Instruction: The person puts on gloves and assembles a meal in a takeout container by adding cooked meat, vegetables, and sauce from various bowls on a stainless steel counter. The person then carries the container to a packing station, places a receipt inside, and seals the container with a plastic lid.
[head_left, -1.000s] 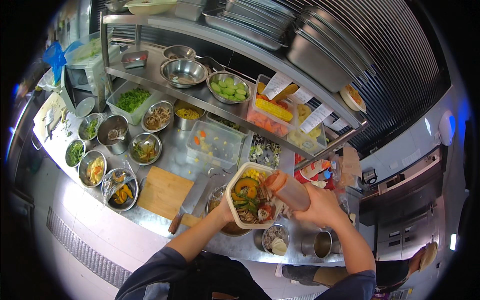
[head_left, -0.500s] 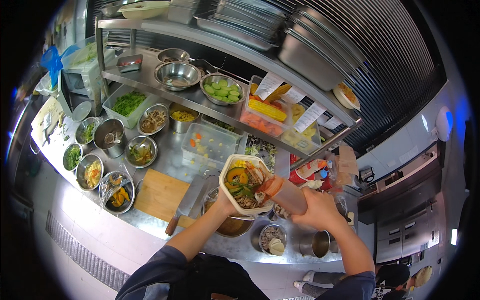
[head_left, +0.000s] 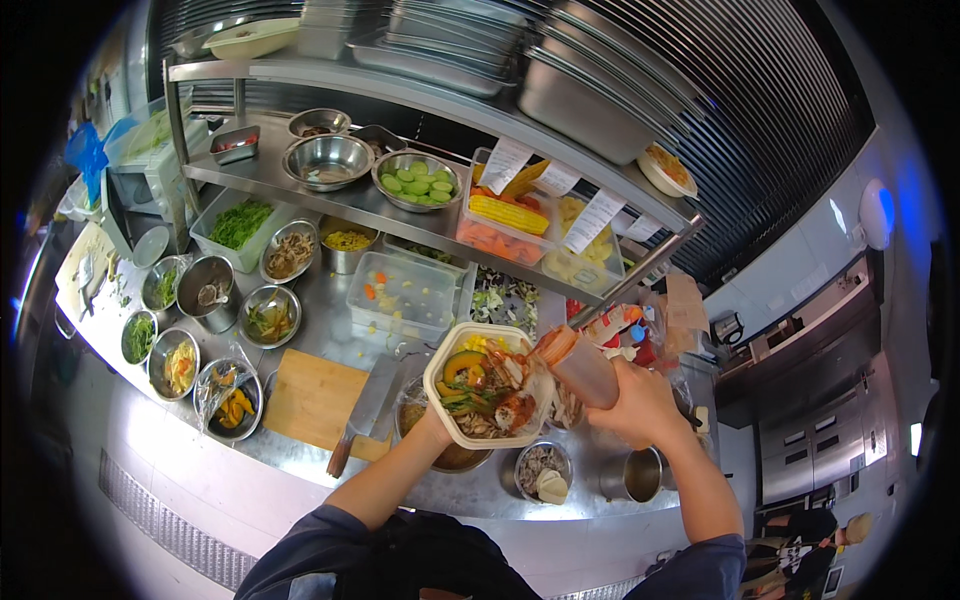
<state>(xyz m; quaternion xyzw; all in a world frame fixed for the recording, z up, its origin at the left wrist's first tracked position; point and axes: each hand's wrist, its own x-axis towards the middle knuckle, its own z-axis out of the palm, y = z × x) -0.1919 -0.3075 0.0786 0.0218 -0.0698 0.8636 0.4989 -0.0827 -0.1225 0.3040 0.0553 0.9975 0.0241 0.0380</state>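
Observation:
My left hand [head_left: 432,428] grips the near left rim of a cream octagonal takeaway bowl [head_left: 447,402], holding it above the counter. Inside lie a pumpkin slice [head_left: 468,366], green vegetables, yellow corn, brown mushrooms and pieces of meat [head_left: 513,408] with reddish-brown sauce on them. Closed round a translucent sauce bottle [head_left: 585,372] with orange contents is my right hand [head_left: 640,402]. The bottle tilts, its orange end toward the bowl's right rim; whether the two touch I cannot tell.
A wooden cutting board [head_left: 312,395] and a cleaver [head_left: 370,400] lie to the left, near several metal bowls of vegetables. A shelf [head_left: 400,215] with food tubs crosses the far side. A small tub of shredded food [head_left: 540,475] and a steel pot [head_left: 640,475] stand near the front edge.
The sauce bottle has drawn back to the right, off the bowl's food. More of the meat, with sauce on it, now shows. My left hand still holds the bowl.

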